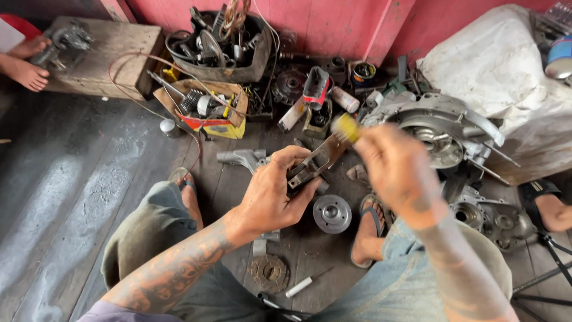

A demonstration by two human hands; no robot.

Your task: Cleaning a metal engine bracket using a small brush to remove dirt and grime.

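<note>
Metal dominated the floor: one large engine casing [444,131] lay right of centre, one round hub [332,213] between the person's feet. One left hand [275,194] was clamped on one dark metal part [314,162], held above the floorboards. One blurred right hand [398,173] gripped one yellow-handled tool [347,127]. Risk judged: the tool slipping off into the left fingers.
</note>
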